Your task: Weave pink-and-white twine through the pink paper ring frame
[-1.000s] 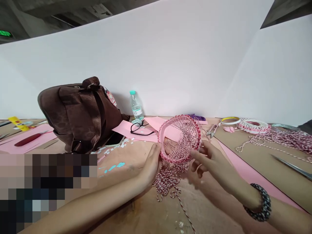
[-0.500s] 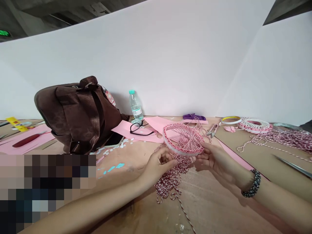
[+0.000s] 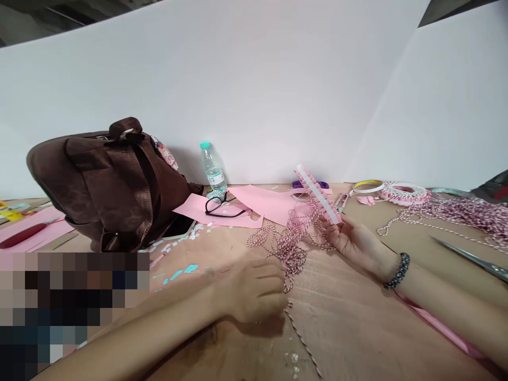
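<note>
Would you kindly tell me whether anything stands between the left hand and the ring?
Yes: in this view, the tangled red-and-white string lies between the left hand and the ring, which the right hand holds. Nothing else visible does.

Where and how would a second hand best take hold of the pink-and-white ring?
Probably the upper end of the pink-and-white ring, pinched across its band from the upper left. The ring leans nearly edge-on with that end clear of the fingers, while the right hand holds the lower end and the cord bunches below.
</note>
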`<state>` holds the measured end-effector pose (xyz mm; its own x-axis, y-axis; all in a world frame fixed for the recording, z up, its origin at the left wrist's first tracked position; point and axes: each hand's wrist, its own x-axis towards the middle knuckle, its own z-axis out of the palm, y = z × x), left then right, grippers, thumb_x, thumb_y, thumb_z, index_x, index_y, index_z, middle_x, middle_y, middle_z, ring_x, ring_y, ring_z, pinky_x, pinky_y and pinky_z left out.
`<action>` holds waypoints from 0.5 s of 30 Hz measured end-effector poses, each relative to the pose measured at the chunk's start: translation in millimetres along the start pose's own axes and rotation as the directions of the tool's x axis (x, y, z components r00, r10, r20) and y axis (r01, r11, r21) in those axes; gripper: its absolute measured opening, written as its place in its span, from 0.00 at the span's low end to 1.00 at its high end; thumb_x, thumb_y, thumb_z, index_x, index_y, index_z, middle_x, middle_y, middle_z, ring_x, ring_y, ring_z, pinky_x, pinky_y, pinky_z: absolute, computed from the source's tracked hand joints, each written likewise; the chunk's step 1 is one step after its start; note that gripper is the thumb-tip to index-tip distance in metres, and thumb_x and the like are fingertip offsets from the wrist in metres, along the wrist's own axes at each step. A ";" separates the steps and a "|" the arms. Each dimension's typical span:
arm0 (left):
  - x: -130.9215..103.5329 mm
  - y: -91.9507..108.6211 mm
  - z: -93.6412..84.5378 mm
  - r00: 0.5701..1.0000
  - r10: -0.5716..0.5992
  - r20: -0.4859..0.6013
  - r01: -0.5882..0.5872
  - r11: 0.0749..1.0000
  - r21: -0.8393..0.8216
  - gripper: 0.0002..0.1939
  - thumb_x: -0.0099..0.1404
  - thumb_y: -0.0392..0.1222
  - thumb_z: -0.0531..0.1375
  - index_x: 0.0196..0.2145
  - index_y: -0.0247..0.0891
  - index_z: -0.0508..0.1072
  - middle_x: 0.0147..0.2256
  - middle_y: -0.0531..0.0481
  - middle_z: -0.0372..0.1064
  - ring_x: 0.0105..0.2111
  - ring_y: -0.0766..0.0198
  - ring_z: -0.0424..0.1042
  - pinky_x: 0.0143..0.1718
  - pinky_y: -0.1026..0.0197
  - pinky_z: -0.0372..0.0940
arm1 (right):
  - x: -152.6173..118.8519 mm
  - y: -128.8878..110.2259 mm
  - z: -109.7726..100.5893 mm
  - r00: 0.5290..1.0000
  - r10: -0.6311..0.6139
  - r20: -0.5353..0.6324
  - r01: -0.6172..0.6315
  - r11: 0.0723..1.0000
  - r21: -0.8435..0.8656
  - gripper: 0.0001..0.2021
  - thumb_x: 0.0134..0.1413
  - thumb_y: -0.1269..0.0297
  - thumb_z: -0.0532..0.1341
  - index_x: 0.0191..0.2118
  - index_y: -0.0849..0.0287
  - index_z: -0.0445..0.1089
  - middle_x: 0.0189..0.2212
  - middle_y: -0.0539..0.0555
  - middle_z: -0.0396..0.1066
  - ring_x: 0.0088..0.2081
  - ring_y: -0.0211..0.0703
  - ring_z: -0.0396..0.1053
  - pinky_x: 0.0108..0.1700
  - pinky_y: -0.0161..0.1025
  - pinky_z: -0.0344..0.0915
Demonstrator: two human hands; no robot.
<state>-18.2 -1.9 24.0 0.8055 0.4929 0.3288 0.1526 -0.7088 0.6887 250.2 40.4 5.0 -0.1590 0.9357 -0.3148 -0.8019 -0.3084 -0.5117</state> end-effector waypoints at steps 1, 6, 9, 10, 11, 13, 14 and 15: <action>0.4 -1.5 -0.7 0.999 0.017 -0.031 -0.015 0.998 0.069 0.03 0.56 0.37 0.61 0.25 0.44 0.73 0.25 0.45 0.71 0.29 0.58 0.70 0.38 0.55 0.65 | -0.4 1.4 -1.4 0.999 0.002 0.037 -0.002 1.000 -0.004 0.07 0.61 0.72 0.52 0.36 0.61 0.67 0.25 0.50 0.70 0.22 0.30 0.67 0.25 0.23 0.69; 4.2 -9.7 1.3 0.893 -0.233 -0.384 0.294 0.949 0.108 0.13 0.65 0.45 0.53 0.24 0.40 0.59 0.21 0.55 0.57 0.23 0.67 0.56 0.25 0.64 0.53 | -2.9 6.5 -4.9 0.985 -0.012 0.170 0.017 0.999 -0.028 0.03 0.58 0.70 0.58 0.37 0.60 0.68 0.26 0.49 0.70 0.24 0.30 0.69 0.27 0.24 0.70; 8.3 -12.7 4.5 0.846 -0.336 -0.414 0.388 0.920 0.047 0.15 0.61 0.45 0.58 0.25 0.39 0.56 0.21 0.59 0.54 0.21 0.70 0.53 0.24 0.67 0.50 | -1.1 6.8 -6.6 0.979 -0.030 0.203 0.039 0.998 -0.042 0.07 0.56 0.71 0.59 0.42 0.60 0.67 0.31 0.52 0.73 0.24 0.31 0.70 0.29 0.26 0.72; 9.3 -13.2 4.9 0.848 -0.341 -0.404 0.396 0.916 0.058 0.13 0.61 0.45 0.60 0.26 0.39 0.58 0.21 0.59 0.56 0.21 0.71 0.53 0.24 0.67 0.51 | 0.0 6.7 -7.5 0.976 -0.033 0.215 0.044 0.998 -0.048 0.08 0.56 0.71 0.59 0.42 0.60 0.67 0.33 0.53 0.73 0.25 0.32 0.70 0.29 0.27 0.72; 9.8 -13.4 4.9 0.861 -0.332 -0.385 0.392 0.916 0.086 0.11 0.61 0.43 0.60 0.28 0.38 0.61 0.23 0.59 0.59 0.21 0.71 0.55 0.24 0.68 0.52 | 1.1 6.6 -8.3 0.973 -0.035 0.227 0.047 0.998 -0.051 0.08 0.55 0.71 0.60 0.42 0.60 0.67 0.34 0.54 0.73 0.25 0.33 0.70 0.28 0.27 0.73; 9.6 -13.0 3.7 0.913 -0.246 -0.324 0.320 0.926 0.199 0.05 0.64 0.41 0.58 0.33 0.38 0.67 0.26 0.56 0.65 0.23 0.71 0.60 0.25 0.68 0.55 | 2.8 6.7 -9.7 0.970 -0.042 0.241 0.054 0.998 -0.045 0.08 0.55 0.71 0.60 0.42 0.60 0.67 0.33 0.55 0.73 0.25 0.34 0.71 0.29 0.28 0.73; 9.0 -12.3 2.6 0.943 -0.161 -0.292 0.246 0.927 0.283 0.05 0.66 0.40 0.56 0.34 0.38 0.69 0.27 0.55 0.67 0.24 0.71 0.62 0.26 0.68 0.57 | 3.1 6.9 -10.0 0.969 -0.048 0.241 0.059 0.997 -0.040 0.08 0.55 0.72 0.60 0.42 0.60 0.68 0.33 0.54 0.73 0.26 0.34 0.71 0.29 0.28 0.73; 8.3 -11.4 1.5 0.962 -0.039 -0.269 0.144 0.913 0.381 0.06 0.66 0.40 0.55 0.34 0.39 0.71 0.28 0.54 0.68 0.26 0.70 0.65 0.27 0.68 0.58 | 3.2 7.3 -10.0 0.970 -0.056 0.238 0.067 0.997 -0.039 0.07 0.55 0.72 0.59 0.41 0.60 0.68 0.32 0.54 0.73 0.26 0.35 0.71 0.29 0.29 0.73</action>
<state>-12.3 9.5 17.9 0.6151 0.6380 0.4632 0.4737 -0.7687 0.4297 249.5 39.4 -7.7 -0.2465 0.9653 -0.0866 -0.7879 -0.2517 -0.5620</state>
